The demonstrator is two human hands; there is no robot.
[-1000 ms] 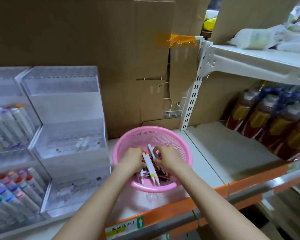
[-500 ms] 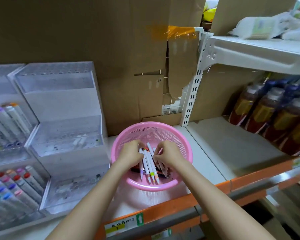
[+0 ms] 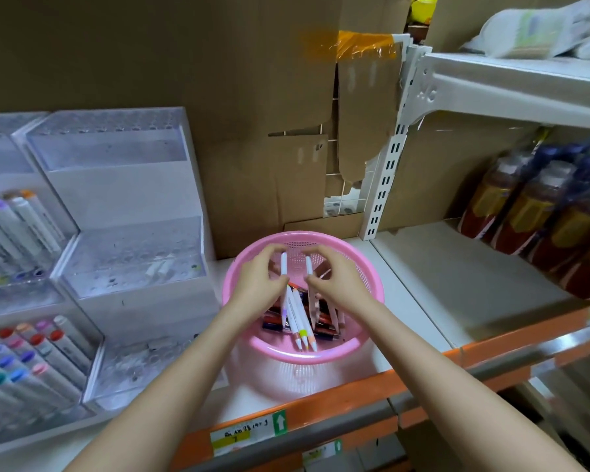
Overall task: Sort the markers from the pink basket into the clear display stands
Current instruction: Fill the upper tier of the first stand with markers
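Against the cardboard backing (image 3: 150, 63), two clear display stands sit left of the pink basket (image 3: 372, 291): the outer stand (image 3: 0, 158) stocked with markers, the nearer stand (image 3: 123, 165) almost bare. Blurred bottles (image 3: 542, 216) crowd the right. Over the basket, the left hand (image 3: 258, 284) pinches one white marker (image 3: 283, 267) and the right hand (image 3: 338, 284) pinches a second white marker (image 3: 309, 270), above the loose markers (image 3: 300, 318) heaped inside.

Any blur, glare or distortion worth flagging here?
Head view: left hand, right hand and pink basket at centre are sharp; bottles and upper-shelf bags at right are smeared; the wide lens leans the white upright; orange tape glints.
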